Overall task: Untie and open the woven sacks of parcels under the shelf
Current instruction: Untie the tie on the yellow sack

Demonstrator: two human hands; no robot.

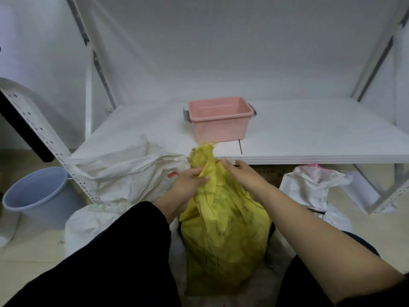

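Observation:
A full yellow woven sack (223, 231) stands upright on the floor between my knees, its bunched neck rising in front of the shelf edge. My left hand (188, 182) pinches a fold of the yellow fabric at the neck between thumb and fingers. My right hand (243, 176) lies against the right side of the neck with fingers bent over the cloth. A large white woven sack (124, 171) sits to the left under the shelf. Another white sack (309, 187) stands at the right, its top loose.
A pink plastic bin (221, 118) stands on the low white shelf board (309, 138) just behind the yellow sack. A perforated white shelf post (51, 147) slants at the left. A grey-blue bucket (37, 196) is on the floor at far left.

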